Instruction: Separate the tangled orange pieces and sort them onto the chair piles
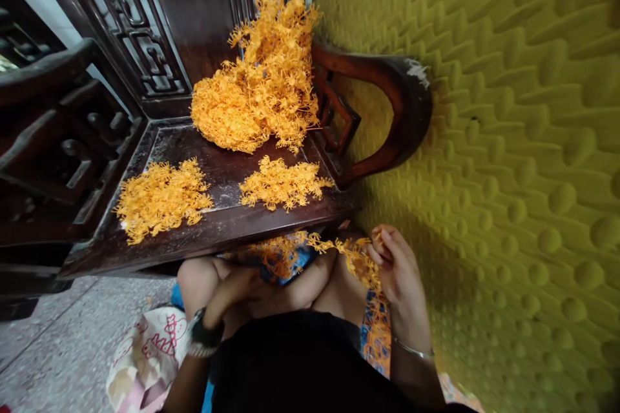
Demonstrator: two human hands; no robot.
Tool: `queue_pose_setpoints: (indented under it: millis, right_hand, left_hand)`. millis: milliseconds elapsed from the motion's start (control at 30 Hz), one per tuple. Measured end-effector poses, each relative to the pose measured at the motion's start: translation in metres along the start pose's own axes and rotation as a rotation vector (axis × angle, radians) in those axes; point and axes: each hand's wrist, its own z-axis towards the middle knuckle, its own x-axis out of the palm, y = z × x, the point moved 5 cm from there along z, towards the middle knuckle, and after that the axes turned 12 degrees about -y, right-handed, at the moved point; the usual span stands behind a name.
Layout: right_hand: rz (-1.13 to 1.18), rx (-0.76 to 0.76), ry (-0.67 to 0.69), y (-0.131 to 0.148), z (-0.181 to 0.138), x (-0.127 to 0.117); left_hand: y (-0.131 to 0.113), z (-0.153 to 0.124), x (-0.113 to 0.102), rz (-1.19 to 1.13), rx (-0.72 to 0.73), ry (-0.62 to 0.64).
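Observation:
My right hand (pixel 394 258) is raised at the right of my lap, by the yellow-green wall. Its thumb and fingers are pinched on small branched orange plastic pieces (pixel 356 255), which form a loose chain across my lap. More orange pieces hang below this hand over blue fabric (pixel 378 329). Low over my legs rests my left hand (pixel 242 290), with its fingers in shadow and hard to make out. A tangle of the same orange pieces (pixel 283 255) lies just beyond it, under the seat edge.
A dark carved wooden chair (pixel 223 197) faces me. Its seat bears a tall orange heap (pixel 271 77) and two smaller piles, left (pixel 165 197) and right (pixel 285 184). The curved armrest (pixel 411 103) stands near the textured wall (pixel 523 174). A printed cloth bag (pixel 150 348) sits on the floor.

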Motion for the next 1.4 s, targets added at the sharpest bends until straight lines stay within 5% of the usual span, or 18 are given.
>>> queue_pose_setpoints:
  millis: [67,133,267,400,567,700,833,1000,1067,1267,1400]
  right_hand:
    - [0.017,-0.002,0.009,0.0,0.001,0.002]
    - [0.039,0.002,0.032,0.002,-0.001,0.007]
    - [0.116,0.066,0.125,0.013,-0.008,0.024]
    - [0.218,0.152,0.226,0.035,-0.013,0.041]
    - [0.293,0.159,0.294,0.055,-0.01,0.049]
    - [0.406,0.21,0.343,0.06,-0.01,0.052]
    - [0.466,0.28,0.409,0.062,-0.015,0.059]
    - [0.354,0.264,0.488,0.067,-0.021,0.066]
    - [0.295,0.204,0.483,0.072,-0.02,0.064]
    - [0.149,-0.01,0.39,0.082,-0.015,0.052]
    - [0.039,-0.285,0.322,0.083,-0.02,0.046]
  left_hand:
    - [-0.028,-0.006,0.0,0.104,-0.013,0.158]
    - [-0.062,0.002,0.004,0.295,0.054,0.167]
    - [-0.124,0.055,0.016,0.629,0.395,-0.366]
    - [-0.121,0.108,0.032,0.765,0.533,-0.47]
    - [-0.089,0.127,0.026,0.922,0.382,-0.333]
    - [-0.097,0.115,0.024,0.964,0.383,-0.348]
    - [-0.136,0.078,0.034,0.816,0.642,-0.397]
    - [-0.146,0.02,0.069,0.601,0.695,0.275]
    - [-0.136,0.004,0.074,0.616,0.621,0.411]
    - [-0.103,-0.023,0.063,0.567,0.456,0.444]
    - [-0.101,-0.031,0.048,0.397,0.347,0.298]
